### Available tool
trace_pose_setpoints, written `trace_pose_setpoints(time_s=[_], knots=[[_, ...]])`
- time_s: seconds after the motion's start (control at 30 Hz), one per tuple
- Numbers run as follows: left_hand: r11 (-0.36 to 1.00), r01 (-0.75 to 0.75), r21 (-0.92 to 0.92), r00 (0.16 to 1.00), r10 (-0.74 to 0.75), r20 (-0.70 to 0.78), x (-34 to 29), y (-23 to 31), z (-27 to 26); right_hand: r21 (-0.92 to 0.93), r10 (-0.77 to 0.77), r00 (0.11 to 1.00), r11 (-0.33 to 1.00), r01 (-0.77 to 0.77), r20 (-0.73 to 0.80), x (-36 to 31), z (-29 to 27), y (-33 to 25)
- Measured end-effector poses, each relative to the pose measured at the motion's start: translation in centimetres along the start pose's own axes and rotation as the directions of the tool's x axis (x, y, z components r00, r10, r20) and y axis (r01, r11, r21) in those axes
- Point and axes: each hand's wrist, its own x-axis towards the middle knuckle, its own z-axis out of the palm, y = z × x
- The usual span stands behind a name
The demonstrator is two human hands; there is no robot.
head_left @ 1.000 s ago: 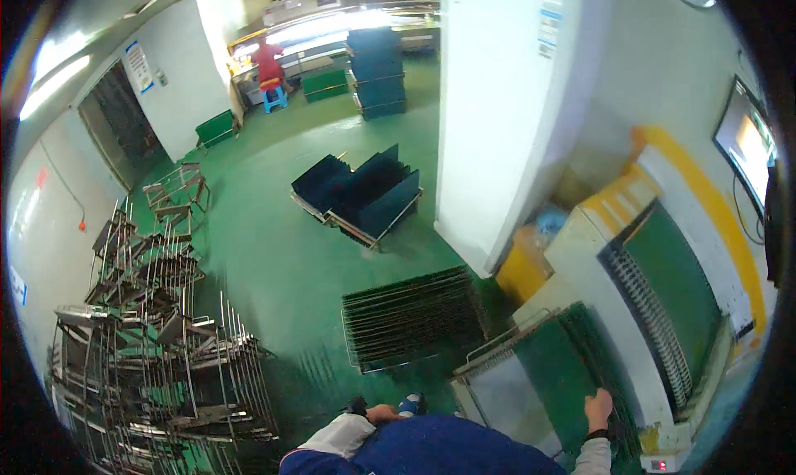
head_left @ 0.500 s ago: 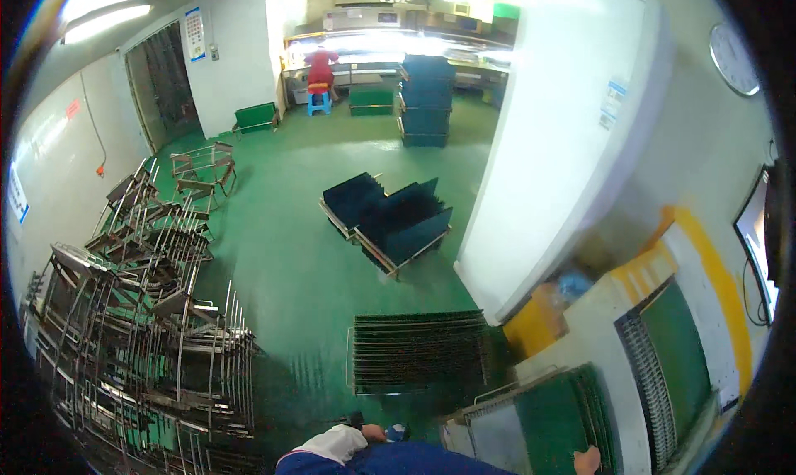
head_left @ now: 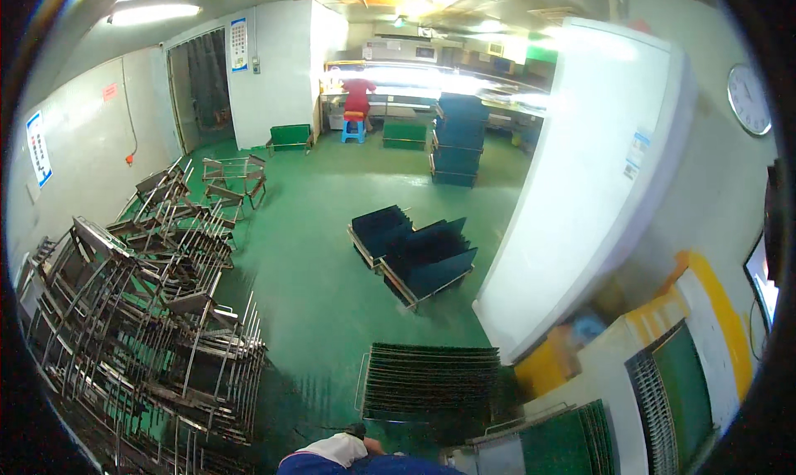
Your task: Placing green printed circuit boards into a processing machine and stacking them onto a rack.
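Note:
At the lower edge, a small part of my left hand shows beyond a white and blue sleeve. Its fingers are too hidden to tell what they hold, if anything. Just ahead of it stands a rack of green panels, the panels set close together in a row. My right hand is out of the picture. To the right, another rack with green panels and a pale grey sheet is cut off by the lower edge.
Metal rack frames are heaped along the left. Dark panels in racks stand mid-floor, with stacked blue racks farther back. A white column and a machine with a green panel are at right. A person in red sits far off.
The view has tipped upward, so the room sits lower and farther right in it. My right hand, seen before at the green panels on the right, has gone out of sight.

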Motion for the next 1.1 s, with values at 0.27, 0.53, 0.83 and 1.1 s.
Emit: trace_pose_setpoints(time_s=[0.27, 0.53, 0.83, 1.1], knots=[[0.907, -0.408, 0.1, 0.911, 0.398, 0.107, -1.9, 1.3, -0.1, -0.013, 0.161, 0.892, 0.985, -0.172, 0.423, 0.3, -19.9, -14.0], [0.895, -0.444, 0.039, 0.887, 0.432, 0.164, -2.5, 3.4, -1.0, -0.141, -0.29, 0.797, 0.957, 0.254, -0.53, 1.1, -0.4, -2.2], [0.87, -0.379, 0.315, 0.898, 0.263, 0.353, -0.1, 4.4, -3.0, 0.042, 0.261, 0.899, 0.955, -0.294, 0.352, -1.7, -19.4, -13.0], [0.765, -0.49, 0.418, 0.87, 0.399, 0.29, 0.4, 3.2, -2.8, 0.045, 0.207, 0.881, 0.968, -0.249, 0.425, -2.6, -27.5, -18.5]])
